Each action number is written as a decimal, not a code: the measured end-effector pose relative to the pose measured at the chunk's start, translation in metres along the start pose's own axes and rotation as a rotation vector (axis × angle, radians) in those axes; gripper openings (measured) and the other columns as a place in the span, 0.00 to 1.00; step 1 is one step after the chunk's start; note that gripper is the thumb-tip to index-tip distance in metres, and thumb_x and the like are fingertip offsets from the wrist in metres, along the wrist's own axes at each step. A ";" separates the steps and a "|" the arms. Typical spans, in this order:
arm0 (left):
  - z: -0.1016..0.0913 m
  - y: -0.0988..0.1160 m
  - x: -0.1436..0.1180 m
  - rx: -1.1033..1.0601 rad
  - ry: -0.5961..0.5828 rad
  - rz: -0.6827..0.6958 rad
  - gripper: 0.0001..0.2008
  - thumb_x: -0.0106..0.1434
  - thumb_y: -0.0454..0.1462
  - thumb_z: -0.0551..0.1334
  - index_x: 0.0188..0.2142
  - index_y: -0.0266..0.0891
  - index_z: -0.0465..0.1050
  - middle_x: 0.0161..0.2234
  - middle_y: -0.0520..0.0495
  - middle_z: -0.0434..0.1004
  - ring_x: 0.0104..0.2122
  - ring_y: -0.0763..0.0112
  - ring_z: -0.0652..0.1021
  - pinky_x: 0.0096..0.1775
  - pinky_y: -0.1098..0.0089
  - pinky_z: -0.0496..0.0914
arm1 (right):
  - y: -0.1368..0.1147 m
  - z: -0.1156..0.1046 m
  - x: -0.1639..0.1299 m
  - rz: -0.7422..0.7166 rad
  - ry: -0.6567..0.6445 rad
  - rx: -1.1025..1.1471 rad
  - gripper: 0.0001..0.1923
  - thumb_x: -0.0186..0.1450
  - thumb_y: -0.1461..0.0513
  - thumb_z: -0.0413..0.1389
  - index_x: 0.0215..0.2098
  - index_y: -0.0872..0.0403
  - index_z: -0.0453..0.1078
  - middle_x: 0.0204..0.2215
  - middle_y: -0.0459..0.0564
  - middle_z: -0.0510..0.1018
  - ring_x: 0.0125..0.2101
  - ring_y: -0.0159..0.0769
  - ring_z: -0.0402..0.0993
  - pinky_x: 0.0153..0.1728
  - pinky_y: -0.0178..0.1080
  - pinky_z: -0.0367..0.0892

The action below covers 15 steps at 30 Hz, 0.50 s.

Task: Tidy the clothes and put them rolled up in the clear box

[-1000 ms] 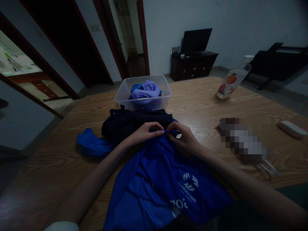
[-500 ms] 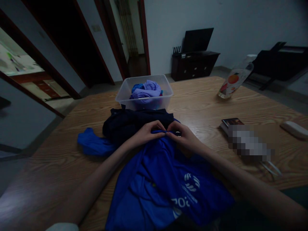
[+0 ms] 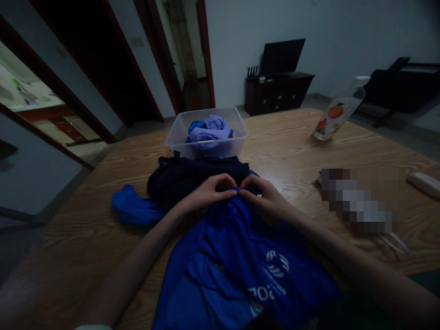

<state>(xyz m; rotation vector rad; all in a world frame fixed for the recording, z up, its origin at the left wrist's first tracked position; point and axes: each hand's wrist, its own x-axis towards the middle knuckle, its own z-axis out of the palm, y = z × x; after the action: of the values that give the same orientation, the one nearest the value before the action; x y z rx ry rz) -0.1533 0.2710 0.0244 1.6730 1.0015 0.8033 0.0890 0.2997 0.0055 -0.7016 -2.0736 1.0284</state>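
The blue shirt (image 3: 237, 256) lies crumpled and face-up on the wooden table (image 3: 292, 146) directly in front of me, its white printed logo toward my 5 o'clock. It is not yet flattened or folded: the body is bunched in ridges and one sleeve trails off toward 9 o'clock, beside a dark navy garment (image 3: 192, 176) heaped at 12 o'clock. By my judgement the work on this shirt is at an early stage; only its top edge is under control, and spreading and folding remain.

Behind the navy garment, also at 12 o'clock, stands a clear plastic bin (image 3: 240, 123) holding lilac and blue cloth. A bottle with a fruit label (image 3: 335, 119) stands at 2 o'clock, well apart from the clothing.

Hand pose: both forearms extend forward and converge at the shirt's far edge. My left hand (image 3: 206, 192) is closed narrowly, thumb and forefinger pinching the blue fabric, with the remaining fingers curled above. My right hand (image 3: 264, 199) mirrors it, pinching the same edge just beside the left, fingertips nearly touching. Both wrists rest low, close to the cloth. The pinched point lies at the boundary between the blue shirt and the navy garment.
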 end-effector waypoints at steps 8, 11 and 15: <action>-0.002 -0.004 0.000 0.028 0.000 0.027 0.19 0.64 0.49 0.71 0.45 0.37 0.78 0.40 0.46 0.79 0.39 0.68 0.77 0.42 0.71 0.70 | 0.003 -0.001 0.001 0.051 -0.032 -0.012 0.13 0.73 0.51 0.60 0.45 0.51 0.78 0.40 0.49 0.83 0.40 0.42 0.80 0.40 0.40 0.73; -0.002 -0.005 0.000 0.047 0.009 0.006 0.22 0.62 0.50 0.72 0.47 0.37 0.78 0.38 0.47 0.79 0.37 0.68 0.77 0.40 0.71 0.70 | 0.001 -0.002 0.001 0.058 -0.040 -0.024 0.12 0.73 0.52 0.60 0.44 0.51 0.79 0.39 0.49 0.84 0.39 0.42 0.80 0.39 0.40 0.73; -0.003 -0.002 -0.001 0.100 0.001 -0.024 0.23 0.63 0.52 0.71 0.49 0.37 0.79 0.38 0.47 0.80 0.36 0.68 0.77 0.38 0.71 0.69 | -0.003 -0.003 0.001 0.017 -0.023 -0.028 0.10 0.73 0.54 0.61 0.45 0.51 0.78 0.39 0.48 0.83 0.40 0.42 0.80 0.41 0.40 0.73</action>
<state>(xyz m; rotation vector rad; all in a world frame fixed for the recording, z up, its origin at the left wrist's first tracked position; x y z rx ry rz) -0.1562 0.2719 0.0236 1.7417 1.0755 0.7485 0.0910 0.3003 0.0093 -0.7254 -2.1094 1.0229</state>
